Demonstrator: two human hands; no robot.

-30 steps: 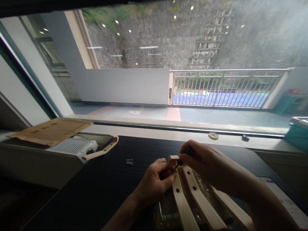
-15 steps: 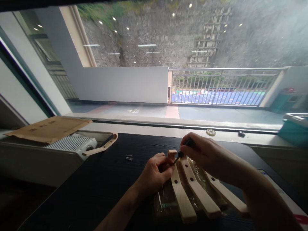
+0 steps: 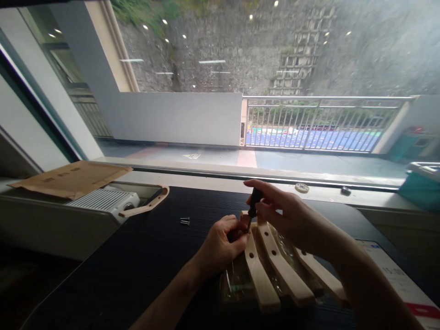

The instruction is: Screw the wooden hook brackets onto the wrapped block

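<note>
My right hand (image 3: 283, 208) grips a screwdriver (image 3: 255, 201) by its black handle, which stands nearly upright. The metal tip meets the upper part of the leftmost wooden hook (image 3: 263, 284). My left hand (image 3: 225, 238) is closed around that upper part, its thumb and forefinger beside the tip; whether a screw sits between them is hidden. A second wooden hook (image 3: 287, 275) with dark holes lies alongside, and a third hook (image 3: 321, 277) is partly under my right forearm. Clear plastic wrapping (image 3: 237, 284) lies beneath them.
Several loose screws (image 3: 184, 221) lie on the black tabletop (image 3: 144, 256). Another curved wooden piece (image 3: 146, 208) rests at the left edge near a brown envelope (image 3: 72, 178). A tape roll (image 3: 301, 188) sits on the sill. A lit screen (image 3: 395, 275) is at right.
The screwdriver has swung from a slant to nearly upright, and my right hand has shifted left with its forefinger extended. My left hand stays at the hook. More of the screen shows.
</note>
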